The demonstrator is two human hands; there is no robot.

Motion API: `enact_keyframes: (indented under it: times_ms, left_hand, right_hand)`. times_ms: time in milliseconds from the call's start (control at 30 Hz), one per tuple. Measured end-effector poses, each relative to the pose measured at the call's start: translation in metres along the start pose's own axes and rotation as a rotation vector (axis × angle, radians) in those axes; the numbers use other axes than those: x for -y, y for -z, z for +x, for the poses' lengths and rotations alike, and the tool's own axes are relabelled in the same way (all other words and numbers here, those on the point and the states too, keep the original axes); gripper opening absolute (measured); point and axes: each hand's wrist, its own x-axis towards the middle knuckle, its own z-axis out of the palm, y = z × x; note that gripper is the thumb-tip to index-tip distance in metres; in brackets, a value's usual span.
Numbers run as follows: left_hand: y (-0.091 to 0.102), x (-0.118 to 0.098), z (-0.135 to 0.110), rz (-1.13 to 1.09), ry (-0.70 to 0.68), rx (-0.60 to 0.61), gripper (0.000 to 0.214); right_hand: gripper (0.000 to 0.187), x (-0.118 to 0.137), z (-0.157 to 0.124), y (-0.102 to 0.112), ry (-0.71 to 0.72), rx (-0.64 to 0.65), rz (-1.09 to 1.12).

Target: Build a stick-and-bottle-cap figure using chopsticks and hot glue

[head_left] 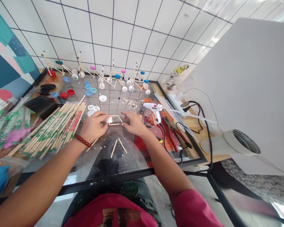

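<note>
My left hand [93, 127], with a dark red bead bracelet on its wrist, pinches a white bottle cap [109, 120] between thumb and fingers. The cap stands on edge beside a small outline of thin wooden sticks [114, 124] on the glass tabletop. At the other end of these sticks is my right hand [133, 123], thumb and index finger apart. Its thumb tip is close to a slanted stick [120, 119]; whether it touches cannot be made out. Two loose sticks [118, 147] form a V nearer to me.
Stick-built bicycle models [117, 76] with bottle-cap wheels line the back. Packaged chopsticks [54, 130] are heaped at left. Blue caps [88, 93] and a white cap [102, 98] lie mid-table. A white glue gun [154, 110] and red-handled pliers [172, 138] lie at right, among cables.
</note>
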Motion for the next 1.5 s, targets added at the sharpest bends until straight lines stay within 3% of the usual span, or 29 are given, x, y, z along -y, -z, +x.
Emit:
enact_keyframes:
  times_ms: [433, 733, 1100, 1500]
  left_hand:
    - [0.0, 0.0, 0.0, 0.017, -0.006, 0.008, 0.033]
    - [0.002, -0.002, 0.0, 0.017, 0.001, 0.015, 0.033]
    - [0.001, -0.001, 0.0, 0.015, -0.002, 0.009, 0.034]
    - [0.001, 0.0, 0.0, 0.033, -0.017, 0.006, 0.033]
  right_hand:
    - [0.031, -0.002, 0.001, 0.003, 0.03, 0.052, -0.024]
    - [0.064, -0.005, 0.011, -0.007, -0.022, 0.067, -0.066]
    - [0.064, -0.01, 0.009, 0.001, 0.056, 0.159, -0.053]
    - [0.057, -0.006, 0.013, 0.003, 0.032, 0.179, -0.04]
